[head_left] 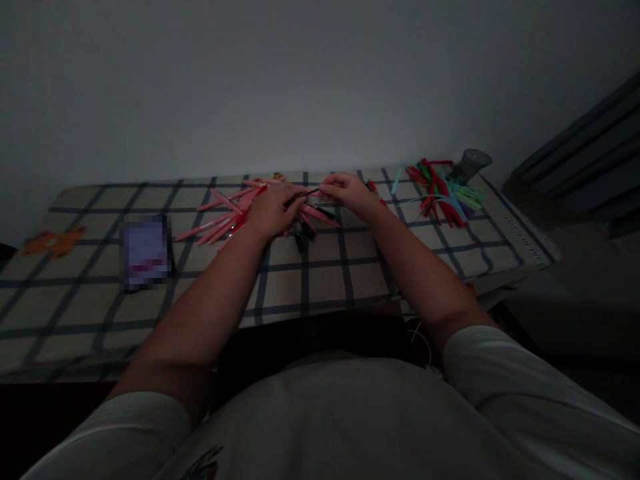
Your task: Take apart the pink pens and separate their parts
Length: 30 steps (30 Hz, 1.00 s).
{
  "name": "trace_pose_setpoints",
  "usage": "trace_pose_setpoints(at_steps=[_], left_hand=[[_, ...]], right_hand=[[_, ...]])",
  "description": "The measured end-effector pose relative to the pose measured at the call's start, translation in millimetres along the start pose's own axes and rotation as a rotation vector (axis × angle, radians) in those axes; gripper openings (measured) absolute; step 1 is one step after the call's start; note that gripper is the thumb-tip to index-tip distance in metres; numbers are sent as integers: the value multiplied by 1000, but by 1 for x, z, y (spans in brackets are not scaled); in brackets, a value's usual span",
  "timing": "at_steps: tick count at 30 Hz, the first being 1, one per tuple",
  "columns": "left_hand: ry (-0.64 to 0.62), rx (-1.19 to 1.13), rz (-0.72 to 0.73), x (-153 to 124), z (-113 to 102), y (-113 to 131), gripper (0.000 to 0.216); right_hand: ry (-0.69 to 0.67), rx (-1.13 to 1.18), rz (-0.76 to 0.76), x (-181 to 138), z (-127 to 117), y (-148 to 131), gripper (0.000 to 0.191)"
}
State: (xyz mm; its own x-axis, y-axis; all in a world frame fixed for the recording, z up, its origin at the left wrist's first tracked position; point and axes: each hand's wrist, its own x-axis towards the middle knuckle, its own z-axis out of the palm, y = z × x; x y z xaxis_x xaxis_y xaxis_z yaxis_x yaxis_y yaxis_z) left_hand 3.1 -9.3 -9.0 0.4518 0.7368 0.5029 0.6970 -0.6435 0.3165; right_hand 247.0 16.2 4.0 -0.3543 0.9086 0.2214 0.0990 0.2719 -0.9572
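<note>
Two hands (271,209) (349,194) pinching one thin dark piece (313,191), many pink strips (239,217), one cup (471,167)

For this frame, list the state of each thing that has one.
Left hand: over the pink heap, grip unclear
Right hand: fingertips pinched on the thin dark piece
Thin dark piece: spans between both hands
Pink sticks: loose, fanned out
Coloured strips: loose, tangled
Cup: mouth up, contents unclear
Device: screen lit, blurred
Checked cloth: spread
</note>
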Motion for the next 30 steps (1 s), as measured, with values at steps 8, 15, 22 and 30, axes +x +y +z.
trace_pose_setpoints(at_steps=[8,15,22,30], left_hand=[[-29,-15,20,0,0,0,45],[-21,0,17,-1,-1,2,42],[-9,-5,32,-2,-1,0,41],[-59,-14,40,-2,-1,2,49]], right_hand=[[58,-14,-42,4,-1,6,35],[29,-53,-36,2,-1,1,41],[20,-85,-35,2,-2,0,43],[-1,-88,-30,5,-5,7,35]])
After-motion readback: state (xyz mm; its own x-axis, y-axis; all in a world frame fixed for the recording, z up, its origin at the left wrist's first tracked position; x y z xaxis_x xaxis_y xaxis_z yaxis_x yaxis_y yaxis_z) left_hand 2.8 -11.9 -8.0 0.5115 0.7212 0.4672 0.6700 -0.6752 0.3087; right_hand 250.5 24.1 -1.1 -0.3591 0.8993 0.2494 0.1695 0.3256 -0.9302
